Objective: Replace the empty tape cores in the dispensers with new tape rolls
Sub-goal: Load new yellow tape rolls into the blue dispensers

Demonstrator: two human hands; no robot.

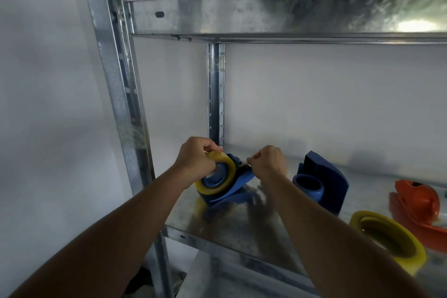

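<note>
Two bare arms reach out over a shiny metal shelf point(242, 225). The left hand point(196, 159) has its fingers and thumb curled round the top of a yellowish see-through tape roll point(226, 178). The roll sits on the round hub of a blue tape dispenser point(235, 187) that stands near the left end of the shelf, close to the back post point(216, 94) of the rack.

The right hand point(267, 163) is just beside the roll, over the front part of the same blue dispenser. Its fingers are curled tight, and the thumb and first finger pinch something thin and pale. It looks like the loose end of the tape, but it is too small and blurry to be sure.

To the right stands a second blue dispenser point(324, 184). Its round blue hub has no tape on it. Nearer to the front edge of the shelf lies another yellow tape roll point(389, 237), flat on its side. Behind that roll, at the right edge of the view, is an orange dispenser point(420, 208), partly cut off.

A higher metal shelf point(290, 14) runs across the top, and a white wall point(314, 104) is behind the rack
</note>
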